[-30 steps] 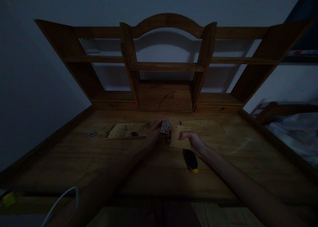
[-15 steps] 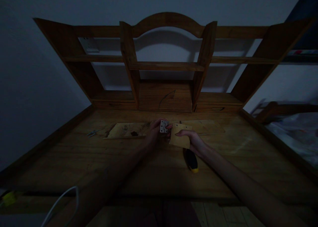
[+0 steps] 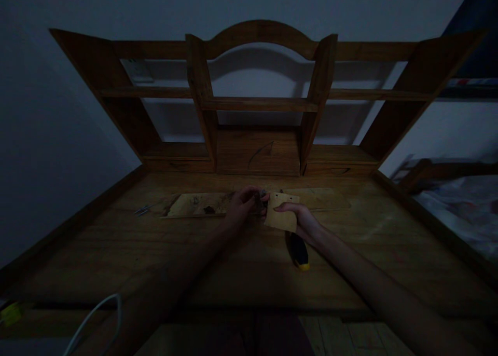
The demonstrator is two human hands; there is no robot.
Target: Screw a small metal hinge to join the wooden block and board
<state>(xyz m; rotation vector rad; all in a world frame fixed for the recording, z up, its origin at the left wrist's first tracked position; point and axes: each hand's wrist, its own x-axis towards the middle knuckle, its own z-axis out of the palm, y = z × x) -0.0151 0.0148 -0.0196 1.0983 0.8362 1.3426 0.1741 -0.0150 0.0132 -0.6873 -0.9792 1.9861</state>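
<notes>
Where two hands (image 3: 241,203) (image 3: 302,217) grip, one hinge (image 3: 258,204) (apparently), one two-holed board (image 3: 280,220).

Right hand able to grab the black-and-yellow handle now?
Probably not without letting go: the right hand grips the pale two-holed board. The black-and-yellow handle lies close by, mostly uncovered.

Head camera: one wide view from above the near side of the desk (image 3: 241,273), pitched forward and down, facing the shelf (image 3: 260,104) and wall (image 3: 249,0) nearly square-on. Left hand (image 3: 240,204) and right hand (image 3: 300,216) sit near mid-frame, closer than the shelf; desk's front edge crosses low in frame.
</notes>
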